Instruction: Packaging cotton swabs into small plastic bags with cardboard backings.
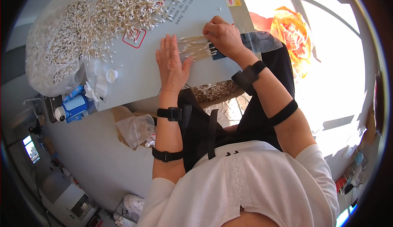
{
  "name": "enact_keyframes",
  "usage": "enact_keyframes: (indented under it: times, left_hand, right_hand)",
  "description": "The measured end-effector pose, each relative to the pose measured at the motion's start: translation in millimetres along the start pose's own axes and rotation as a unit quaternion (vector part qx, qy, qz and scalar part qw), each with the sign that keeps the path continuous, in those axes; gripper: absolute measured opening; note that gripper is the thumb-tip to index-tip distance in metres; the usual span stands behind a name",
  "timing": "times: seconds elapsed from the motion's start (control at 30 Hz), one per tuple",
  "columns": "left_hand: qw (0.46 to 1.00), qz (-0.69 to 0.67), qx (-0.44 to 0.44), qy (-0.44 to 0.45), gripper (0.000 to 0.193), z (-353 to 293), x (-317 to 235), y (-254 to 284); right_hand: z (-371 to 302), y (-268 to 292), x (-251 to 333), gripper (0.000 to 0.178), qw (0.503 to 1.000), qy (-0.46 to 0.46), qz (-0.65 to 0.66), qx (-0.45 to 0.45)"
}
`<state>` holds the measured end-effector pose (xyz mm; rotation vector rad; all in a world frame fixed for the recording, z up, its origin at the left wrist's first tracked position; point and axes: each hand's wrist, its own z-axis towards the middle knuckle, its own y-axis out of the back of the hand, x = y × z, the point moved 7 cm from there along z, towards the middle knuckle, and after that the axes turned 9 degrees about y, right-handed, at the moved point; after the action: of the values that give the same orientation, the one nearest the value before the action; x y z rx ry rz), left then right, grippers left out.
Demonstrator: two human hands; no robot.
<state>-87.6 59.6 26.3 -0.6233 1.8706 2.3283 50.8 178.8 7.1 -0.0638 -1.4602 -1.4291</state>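
Note:
A row of cotton swabs [195, 51] with wooden sticks and white tips lies side by side on the light grey tabletop [143, 77]. My left hand [172, 65] is flat, fingers stretched out, at the left ends of the row, the thumb close to the nearest swabs. Over the far right end of the row, my right hand [224, 36] has its fingers curled into a pinch. A swab stick reaches its fingertips, but whatever they grip is hidden. Beneath the right hand and wrist lies a clear plastic sleeve [262, 42] with dark printing.
A large heap of loose swabs [123, 12] spills from a clear plastic bag [39, 59] at the far left. A blue-and-white bottle [73, 108] stands by the left table edge. Below the front edge is a box of swabs [215, 91]. An orange bag [292, 34] sits right.

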Motion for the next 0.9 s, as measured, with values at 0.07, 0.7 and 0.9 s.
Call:
enact_keyframes:
  times: [0.07, 0.7, 0.9]
  left_hand:
    - [0.999, -0.004, 0.032, 0.007, 0.083, -0.7, -0.6, -13.1]
    - [0.998, -0.034, -0.008, 0.045, 0.083, -0.6, -39.3, -23.3]
    - [0.996, 0.049, 0.067, -0.026, 0.084, 4.9, -51.7, -37.0]
  right_hand:
    - [0.6, -0.2, 0.9, 0.005, 0.999, 0.015, -0.031, 0.005]
    - [11.5, -4.0, 12.5, 0.012, 0.992, 0.128, 0.0, -0.005]
    - [-27.5, 27.3, -11.2, 0.016, 0.963, -0.108, 0.133, -0.207]
